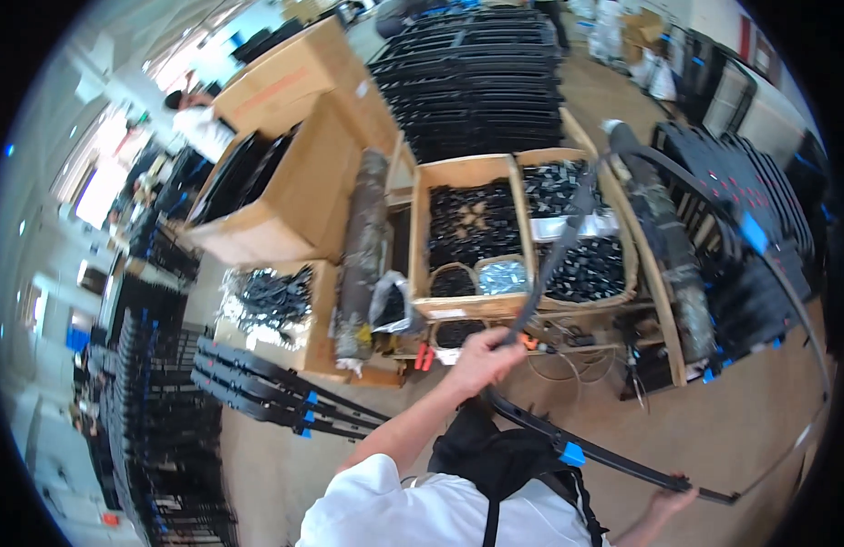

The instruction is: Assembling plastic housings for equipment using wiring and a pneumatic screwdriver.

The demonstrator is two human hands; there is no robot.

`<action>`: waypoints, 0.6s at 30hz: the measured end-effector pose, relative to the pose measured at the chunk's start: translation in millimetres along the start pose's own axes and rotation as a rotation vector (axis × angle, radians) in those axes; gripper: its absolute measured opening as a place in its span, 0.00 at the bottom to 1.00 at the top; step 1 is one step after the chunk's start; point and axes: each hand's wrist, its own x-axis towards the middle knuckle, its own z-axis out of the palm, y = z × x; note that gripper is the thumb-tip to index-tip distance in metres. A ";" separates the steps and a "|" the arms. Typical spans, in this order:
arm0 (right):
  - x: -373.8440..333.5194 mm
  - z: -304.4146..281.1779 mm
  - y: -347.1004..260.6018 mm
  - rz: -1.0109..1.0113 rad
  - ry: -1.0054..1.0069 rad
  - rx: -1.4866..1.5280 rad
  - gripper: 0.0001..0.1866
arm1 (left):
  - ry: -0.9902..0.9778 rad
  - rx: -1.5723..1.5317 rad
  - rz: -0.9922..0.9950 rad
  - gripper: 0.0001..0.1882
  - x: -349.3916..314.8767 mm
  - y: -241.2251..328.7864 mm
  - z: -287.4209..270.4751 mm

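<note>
My left hand [488,357] is wrapped around one side of a large black frame [622,468]. At the lower right, my right hand [670,503] grips the frame's lower bar near a corner. The frame is held tilted, its far side arching up over the parts trays and its right side curving down along the right. Blue pieces [573,453] sit on its bars. Beyond my left hand, a wooden tray [526,223] has compartments filled with small black parts [472,214]. A clear bag of silvery parts [502,276] lies in it. Red handles [424,356] of a tool show below the tray.
Padded rollers [360,255] flank the trays on both sides. A cardboard box [303,191] holding black panels stands at the left. Stacked black frames [467,87] fill the back, and others [267,387] jut out at the left. Another person [203,132] is at the far left.
</note>
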 end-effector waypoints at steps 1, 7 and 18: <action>7.0 4.2 -36.8 -0.033 -0.152 -0.007 0.17 | 0.154 -0.051 0.039 0.11 0.4 -6.7 -29.0; -70.0 211.2 -80.8 -0.069 -0.378 -0.162 0.13 | 0.866 0.149 0.129 0.13 -27.6 -47.0 -234.8; -125.0 384.3 52.9 0.046 -0.381 -0.563 0.07 | 0.931 0.285 -0.098 0.13 -43.5 -113.2 -395.0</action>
